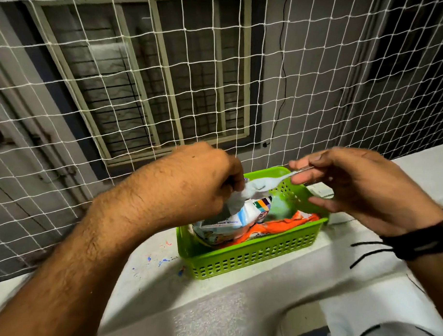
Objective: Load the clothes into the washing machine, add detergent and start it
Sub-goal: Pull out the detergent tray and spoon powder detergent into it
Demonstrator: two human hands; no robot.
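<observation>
A green perforated plastic basket (248,257) stands on a white ledge. Inside it is a white detergent pouch (229,217) with coloured print, and beside that an orange packet (280,226). My left hand (205,178) grips the crumpled top of the white pouch above the basket. My right hand (354,185) pinches the handle of a white plastic spoon (271,182) between thumb and forefinger. The spoon's bowl holds white powder and sits just beside the pouch's opening. No washing machine or clothes are clearly in view.
The white ledge (245,300) carries small blue and red paint specks left of the basket. A white rope safety net (313,89) hangs close behind the basket, with a barred window and grey wall beyond. A black thread band is on my right wrist.
</observation>
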